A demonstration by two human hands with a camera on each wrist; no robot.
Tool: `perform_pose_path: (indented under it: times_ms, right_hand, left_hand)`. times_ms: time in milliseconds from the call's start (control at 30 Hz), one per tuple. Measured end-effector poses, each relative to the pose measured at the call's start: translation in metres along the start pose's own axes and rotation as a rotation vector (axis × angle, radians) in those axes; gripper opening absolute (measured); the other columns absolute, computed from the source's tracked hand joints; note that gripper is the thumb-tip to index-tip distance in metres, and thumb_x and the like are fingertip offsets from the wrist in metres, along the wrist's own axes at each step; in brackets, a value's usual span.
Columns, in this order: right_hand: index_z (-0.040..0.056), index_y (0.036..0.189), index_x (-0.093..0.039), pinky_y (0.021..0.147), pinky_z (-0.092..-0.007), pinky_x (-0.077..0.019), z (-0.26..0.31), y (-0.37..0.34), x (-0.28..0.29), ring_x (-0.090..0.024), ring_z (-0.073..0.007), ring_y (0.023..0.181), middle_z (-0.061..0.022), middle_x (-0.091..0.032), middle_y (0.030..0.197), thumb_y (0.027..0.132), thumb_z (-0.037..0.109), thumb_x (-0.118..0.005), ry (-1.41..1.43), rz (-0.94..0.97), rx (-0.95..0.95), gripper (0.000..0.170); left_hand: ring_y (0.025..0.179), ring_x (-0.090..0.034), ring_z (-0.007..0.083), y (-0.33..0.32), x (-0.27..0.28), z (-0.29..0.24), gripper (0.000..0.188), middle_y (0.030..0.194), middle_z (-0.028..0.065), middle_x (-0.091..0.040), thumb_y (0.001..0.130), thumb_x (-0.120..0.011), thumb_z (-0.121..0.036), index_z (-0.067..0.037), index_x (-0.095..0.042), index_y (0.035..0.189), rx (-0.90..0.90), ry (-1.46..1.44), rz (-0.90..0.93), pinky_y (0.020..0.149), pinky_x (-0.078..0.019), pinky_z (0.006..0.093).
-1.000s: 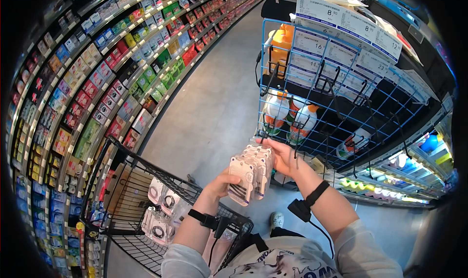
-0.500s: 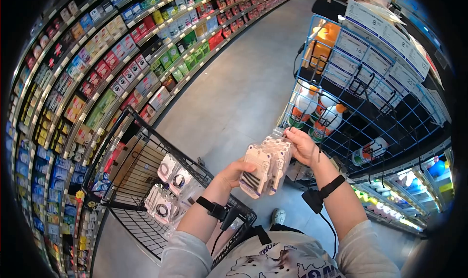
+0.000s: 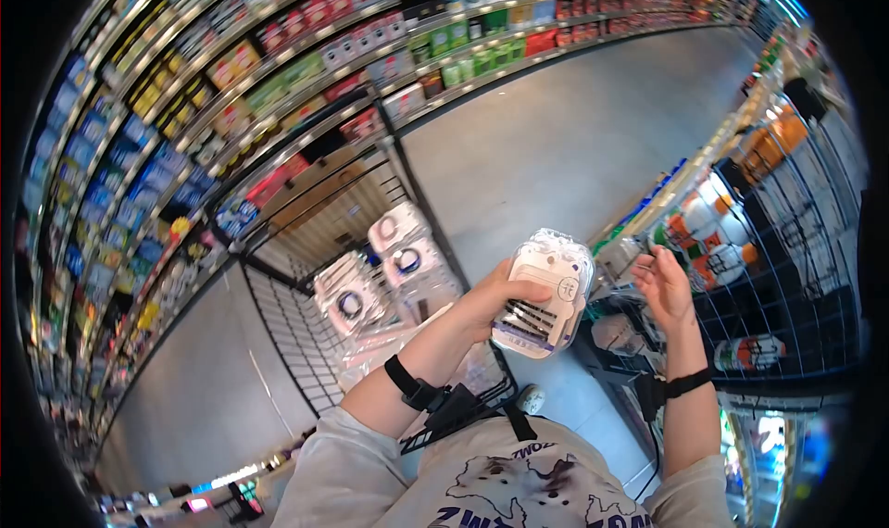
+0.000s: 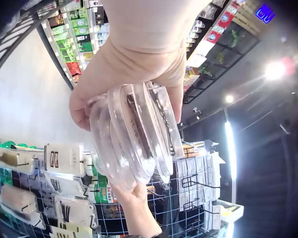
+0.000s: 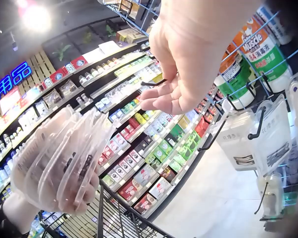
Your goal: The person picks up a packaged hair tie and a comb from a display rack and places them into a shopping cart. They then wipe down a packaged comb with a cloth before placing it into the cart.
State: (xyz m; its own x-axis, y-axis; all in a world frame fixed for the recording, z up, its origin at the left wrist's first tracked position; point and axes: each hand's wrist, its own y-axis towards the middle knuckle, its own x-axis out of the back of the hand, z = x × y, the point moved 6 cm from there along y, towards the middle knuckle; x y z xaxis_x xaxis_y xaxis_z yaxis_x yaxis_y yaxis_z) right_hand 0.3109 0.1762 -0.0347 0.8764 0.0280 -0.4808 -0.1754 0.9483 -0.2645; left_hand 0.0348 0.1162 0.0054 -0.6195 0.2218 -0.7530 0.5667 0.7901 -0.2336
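Clear plastic encased the stack of flat packs [image 3: 554, 308] near the centre of the head view, upright in the left hand [image 3: 486, 308]. The thumb lay across the front pack; the left wrist view showed thumb and fingers clamped on opposite sides of the stack, a grip that probably kept the slick cases from sliding apart. One hand seemed enough for them, leaving the right hand [image 3: 665, 287] free, right of centre. Its fingers were loosely bent and near one another, holding nothing, close to a black hook [image 5: 153, 83]; whether they touched it, I could not tell. At lower right of the right wrist view, hanging packs [image 5: 236, 141] faced outward on hooks, presumably so that their fronts could be read. More packs [image 3: 350, 303] lay inside the cart [image 3: 278, 276], left of centre in the head view.
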Motion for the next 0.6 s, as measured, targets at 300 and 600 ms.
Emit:
perform_pose_path:
  times_ms: [300, 600]
  right_hand:
    - [0.0145, 0.11, -0.056, 0.07, -0.0276, -0.0454, -0.018, -0.001, 0.017, -0.059, -0.0139, 0.083, -0.002, -0.063, 0.094, 0.096, 0.04, -0.051, -0.021, -0.099, -0.054, 0.03]
    - [0.0126, 0.114, -0.055, 0.069, -0.027, -0.0477, -0.029, -0.006, 0.025, -0.06, -0.0143, 0.084, -0.0036, -0.063, 0.099, 0.097, 0.036, -0.048, -0.081, -0.054, -0.068, 0.029]
  left_hand:
    - [0.089, -0.065, 0.0189, -0.092, 0.078, -0.031, 0.051, 0.101, 0.0112, -0.065, 0.07, -0.072, -0.009, 0.001, -0.053, 0.116, -0.21, 0.013, -0.318, 0.077, -0.0542, 0.0326]
    - [0.111, -0.053, 0.0196, -0.261, 0.183, -0.121, 0.093, 0.119, 0.0106, -0.055, 0.053, -0.085, -0.017, 0.0, -0.038, 0.132, -0.382, 0.655, -0.831, 0.099, -0.0381, 0.032]
